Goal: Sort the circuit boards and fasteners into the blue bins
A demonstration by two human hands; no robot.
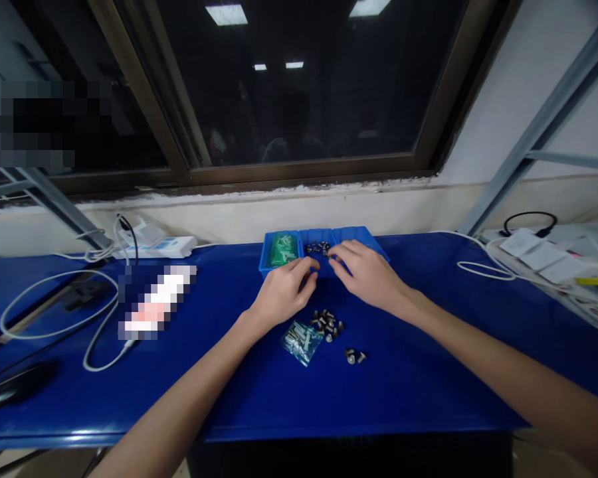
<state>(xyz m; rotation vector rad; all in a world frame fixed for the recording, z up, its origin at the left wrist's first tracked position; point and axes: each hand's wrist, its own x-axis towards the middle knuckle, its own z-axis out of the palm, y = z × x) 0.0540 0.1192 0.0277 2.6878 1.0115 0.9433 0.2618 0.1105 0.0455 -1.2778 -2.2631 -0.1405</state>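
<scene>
My left hand [290, 290] is just in front of the blue bins, its fingers loosely curled. Its thumb and forefinger are a little apart, and nothing shows between them. Over the front of the middle blue bin [317, 236] my right hand [367, 273] has its thumb and fingertips close together; anything between them is too small to make out. Small dark screw-like parts [317, 247] lie in that bin. Nearer me sit a loose pile of short metal screw-like pieces [326, 324], a smaller cluster [353, 356], and a clear bag of slim metal pieces [303, 341].
The left bin [266, 257] holds a green bag [283, 249]; my right hand partly covers the right bin [359, 234]. A phone [157, 305] on a cable, power strip [172, 247] and mouse [20, 384] are on the left. White adapters [543, 255] stand right.
</scene>
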